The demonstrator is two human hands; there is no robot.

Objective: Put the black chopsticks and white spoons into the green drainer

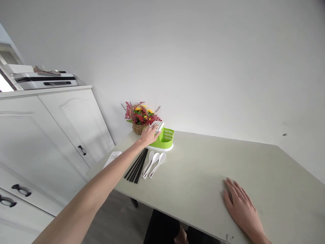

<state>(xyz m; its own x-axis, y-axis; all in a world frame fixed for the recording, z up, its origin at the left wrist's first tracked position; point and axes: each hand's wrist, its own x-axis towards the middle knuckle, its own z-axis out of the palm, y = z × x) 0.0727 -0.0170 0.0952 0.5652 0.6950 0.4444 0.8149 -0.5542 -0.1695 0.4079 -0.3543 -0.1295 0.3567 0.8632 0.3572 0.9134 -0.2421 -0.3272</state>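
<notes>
Head view: left hand [149, 135] grips spoons [157, 126] over green caddy [166, 137].

Scene evenly, brightly lit; soft daylight seen entering from far left. Faint shadows cast under green basket [164, 139] and on table [203, 169]. No glare noted. Straight lines bent by wide-angle distortion at edges. Focus sharp throughout.

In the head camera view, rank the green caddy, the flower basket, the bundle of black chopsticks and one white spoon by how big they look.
1. flower basket, flowers included
2. green caddy, partly covered by the left hand
3. black chopsticks, long but thin; close to the caddy, so unsure
4. white spoon, clearly smallest
</notes>
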